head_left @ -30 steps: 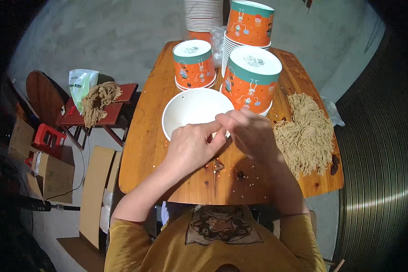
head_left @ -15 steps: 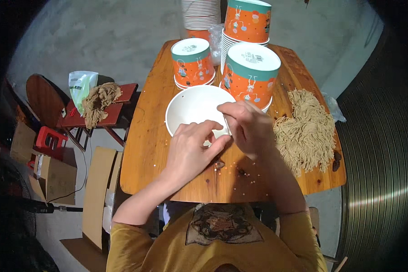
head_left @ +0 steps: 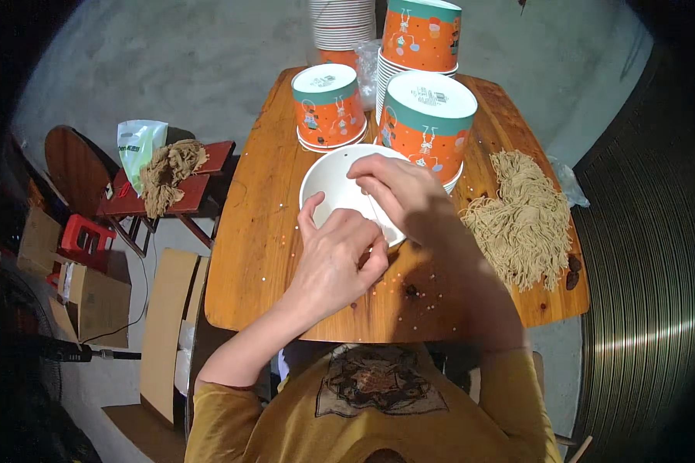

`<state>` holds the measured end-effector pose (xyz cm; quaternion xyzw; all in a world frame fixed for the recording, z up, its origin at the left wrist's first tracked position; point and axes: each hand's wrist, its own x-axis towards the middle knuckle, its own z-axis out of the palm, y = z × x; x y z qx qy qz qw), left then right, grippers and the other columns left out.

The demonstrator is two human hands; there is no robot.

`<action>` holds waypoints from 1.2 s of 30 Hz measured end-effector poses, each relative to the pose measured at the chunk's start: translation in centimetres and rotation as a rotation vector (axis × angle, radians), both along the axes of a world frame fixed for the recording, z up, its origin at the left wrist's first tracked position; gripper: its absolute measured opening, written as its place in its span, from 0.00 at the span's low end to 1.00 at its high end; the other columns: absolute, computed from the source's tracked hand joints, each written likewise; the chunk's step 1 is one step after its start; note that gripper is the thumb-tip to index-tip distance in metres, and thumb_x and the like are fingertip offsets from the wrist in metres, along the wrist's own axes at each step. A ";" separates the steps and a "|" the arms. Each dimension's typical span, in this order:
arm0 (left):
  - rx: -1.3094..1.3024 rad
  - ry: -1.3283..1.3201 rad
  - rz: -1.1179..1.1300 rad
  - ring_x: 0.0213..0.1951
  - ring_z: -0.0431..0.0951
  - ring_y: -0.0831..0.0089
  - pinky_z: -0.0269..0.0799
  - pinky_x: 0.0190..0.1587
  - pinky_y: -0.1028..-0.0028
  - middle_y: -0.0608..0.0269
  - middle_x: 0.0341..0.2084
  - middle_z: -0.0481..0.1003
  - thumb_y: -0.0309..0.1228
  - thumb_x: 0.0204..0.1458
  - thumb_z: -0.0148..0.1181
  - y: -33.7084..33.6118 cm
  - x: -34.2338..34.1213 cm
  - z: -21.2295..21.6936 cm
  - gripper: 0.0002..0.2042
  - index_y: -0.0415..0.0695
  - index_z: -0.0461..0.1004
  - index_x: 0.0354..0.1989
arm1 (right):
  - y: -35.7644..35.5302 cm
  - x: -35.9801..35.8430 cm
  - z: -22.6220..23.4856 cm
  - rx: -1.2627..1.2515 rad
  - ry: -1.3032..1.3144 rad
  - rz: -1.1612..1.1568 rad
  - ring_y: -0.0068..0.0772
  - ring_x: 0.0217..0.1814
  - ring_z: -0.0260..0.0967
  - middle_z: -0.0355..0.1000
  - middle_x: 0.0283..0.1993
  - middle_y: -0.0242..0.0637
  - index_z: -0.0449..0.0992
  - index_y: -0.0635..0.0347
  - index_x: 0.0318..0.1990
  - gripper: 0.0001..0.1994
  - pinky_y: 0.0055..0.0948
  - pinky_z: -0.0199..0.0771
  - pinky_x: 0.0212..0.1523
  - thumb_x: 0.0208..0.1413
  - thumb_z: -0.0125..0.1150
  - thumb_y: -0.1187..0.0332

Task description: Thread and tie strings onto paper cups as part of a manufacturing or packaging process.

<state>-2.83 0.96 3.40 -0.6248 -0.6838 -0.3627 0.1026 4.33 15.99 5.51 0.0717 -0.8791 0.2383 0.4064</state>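
A paper bucket (head_left: 328, 176) is in front of me on the wooden table, its white inside facing me and a small dark hole near its far rim. At the near rim, my left hand (head_left: 336, 251) is closed, fingers inside the mouth and thumb outside. My right hand (head_left: 401, 193) is held over the right part of the mouth, its fingers pinched together. A thin pale strand seems to run down from it toward my left fingertips, which are partly hidden. To the right lies a loose heap of beige yarn (head_left: 521, 224).
Upturned orange paper buckets (head_left: 328, 116) with green bands, some stacked, stand at the far side of the table (head_left: 247, 270). Small white beads are scattered near me. At left are a red bench (head_left: 131, 204) with brown yarn and a bag, a red stool (head_left: 85, 239) and cardboard boxes (head_left: 100, 301).
The bucket has shifted slightly right. My right hand has moved up and left from the rim to over the mouth; my left hand has turned, its little finger now raised.
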 end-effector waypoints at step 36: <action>-0.127 0.310 -0.014 0.49 0.67 0.57 0.59 0.51 0.61 0.56 0.41 0.68 0.15 0.39 0.56 -2.6 -8.4 1.1 0.14 0.43 0.65 0.34 | 5.1 3.3 0.2 -1.360 -0.293 0.501 0.10 0.23 0.62 0.70 0.30 0.27 0.71 0.61 0.46 0.09 0.10 0.58 0.20 0.60 0.52 0.70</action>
